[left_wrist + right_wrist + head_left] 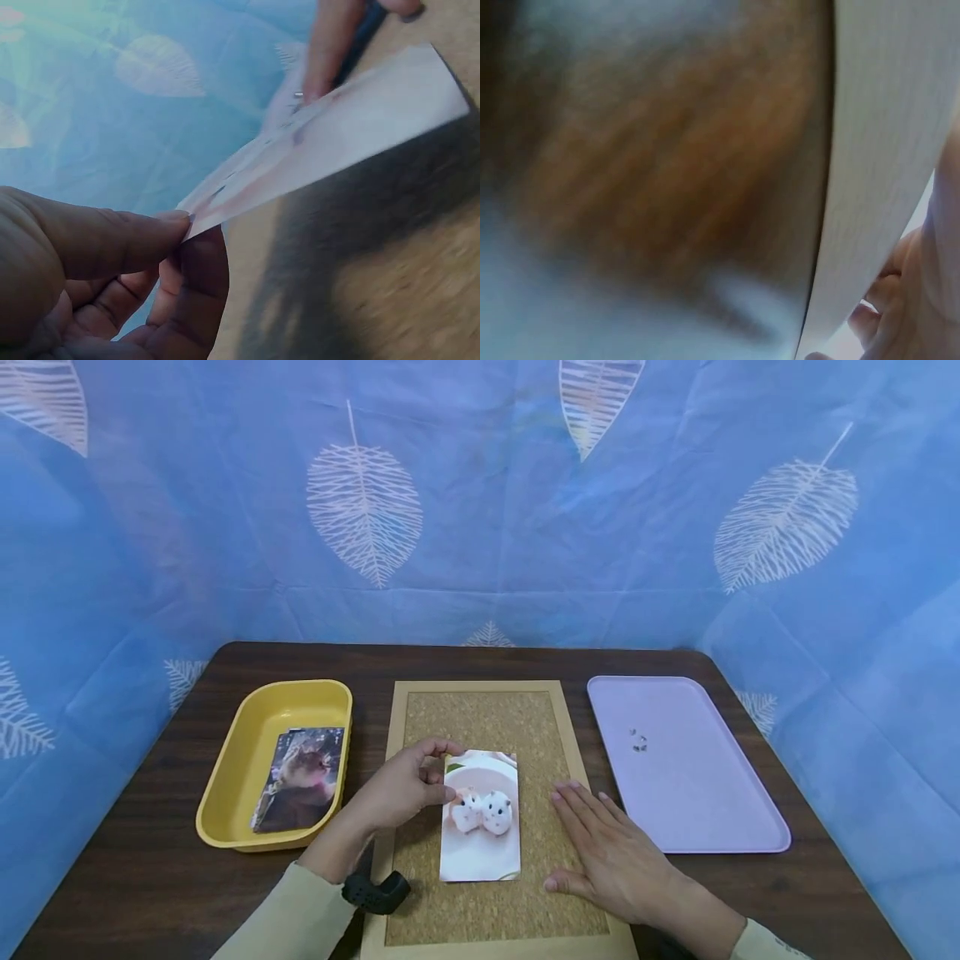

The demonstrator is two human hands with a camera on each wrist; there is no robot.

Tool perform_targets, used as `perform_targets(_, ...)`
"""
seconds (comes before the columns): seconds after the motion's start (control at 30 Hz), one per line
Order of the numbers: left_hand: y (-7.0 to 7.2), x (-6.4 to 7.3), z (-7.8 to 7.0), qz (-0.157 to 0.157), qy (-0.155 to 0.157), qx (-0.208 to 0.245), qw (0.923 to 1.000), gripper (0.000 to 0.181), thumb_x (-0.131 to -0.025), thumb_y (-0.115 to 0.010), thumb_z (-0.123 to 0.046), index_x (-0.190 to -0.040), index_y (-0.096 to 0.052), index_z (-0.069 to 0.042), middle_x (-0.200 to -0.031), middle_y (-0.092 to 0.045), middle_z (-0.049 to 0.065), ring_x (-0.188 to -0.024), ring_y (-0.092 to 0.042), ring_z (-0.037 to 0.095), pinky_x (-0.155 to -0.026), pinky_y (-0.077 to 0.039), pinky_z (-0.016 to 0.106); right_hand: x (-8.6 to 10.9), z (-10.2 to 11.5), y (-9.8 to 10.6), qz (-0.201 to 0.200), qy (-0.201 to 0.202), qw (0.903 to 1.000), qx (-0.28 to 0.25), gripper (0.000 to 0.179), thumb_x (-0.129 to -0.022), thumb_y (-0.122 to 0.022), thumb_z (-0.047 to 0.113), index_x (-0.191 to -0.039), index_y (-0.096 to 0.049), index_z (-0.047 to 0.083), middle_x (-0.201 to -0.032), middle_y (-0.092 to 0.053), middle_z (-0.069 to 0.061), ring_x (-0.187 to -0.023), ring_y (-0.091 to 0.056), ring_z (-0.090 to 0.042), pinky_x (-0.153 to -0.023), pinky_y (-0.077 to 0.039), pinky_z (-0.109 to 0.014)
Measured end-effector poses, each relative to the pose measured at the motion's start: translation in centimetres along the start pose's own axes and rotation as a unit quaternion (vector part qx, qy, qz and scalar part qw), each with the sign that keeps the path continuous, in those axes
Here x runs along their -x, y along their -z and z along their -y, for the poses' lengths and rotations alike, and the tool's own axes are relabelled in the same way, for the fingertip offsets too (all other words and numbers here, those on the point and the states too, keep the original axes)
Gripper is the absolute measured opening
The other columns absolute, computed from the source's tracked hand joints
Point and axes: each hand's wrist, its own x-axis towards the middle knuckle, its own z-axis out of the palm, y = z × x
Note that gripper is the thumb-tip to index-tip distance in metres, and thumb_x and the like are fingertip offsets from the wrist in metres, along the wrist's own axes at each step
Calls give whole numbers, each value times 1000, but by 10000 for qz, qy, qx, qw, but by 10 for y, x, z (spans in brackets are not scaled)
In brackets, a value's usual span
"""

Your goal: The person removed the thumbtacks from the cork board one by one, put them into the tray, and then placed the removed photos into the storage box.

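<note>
My left hand [408,785] pinches the left edge of a photo card [480,852], printed with two small white animal figures, over the middle of a wood-framed cork board [555,914]. In the left wrist view the thumb and fingers hold the card [375,116] tilted, with its shadow on the cork. My right hand [611,856] lies on the board's right side, fingers straight, across the frame. Up close in the right wrist view runs the pale wooden frame [877,112], with part of the right hand [915,300] beside it; the rest is blurred.
On the left a yellow tray [225,777] holds a stack of photo cards [303,781]. To the right a lilac tray [697,760] carries several tiny clear or metallic pieces [638,743]. All stand on a dark wooden table [480,662], with a blue leaf-patterned cloth [480,527] behind.
</note>
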Motion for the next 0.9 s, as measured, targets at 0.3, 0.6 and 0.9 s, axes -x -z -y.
perform_targets(0.3,48,24,-22,-237,-128,-40,9996,50,-98,-68,5,-144,-55,-11,-126,-51,17,-90,-55,25,-74,-56,35,1,0,-2,-40,-67,10000,-27,106,-97,-42,81,-163,-33,-2,-170,-33,-23,-158,-33,-37,-125,-31,-59)
perform_targets(0.6,124,44,-32,-587,234,-325,9975,56,-104,-62,-1,-154,-42,-17,-139,-48,21,-105,-62,32,-66,-60,32,0,0,-4,-14,-153,9999,-57,106,-97,-42,81,-163,-33,-1,-171,-30,-23,-158,-31,-39,-124,-33,-60)
perform_targets(0.9,207,55,-13,-641,117,-553,9963,54,-106,-58,0,-154,-37,-9,-151,-39,17,-117,-63,19,-91,-61,29,0,2,-3,50,-187,9996,-183,108,-96,-41,83,-163,-34,-1,-171,-30,-22,-158,-31,-40,-123,-33,-61)
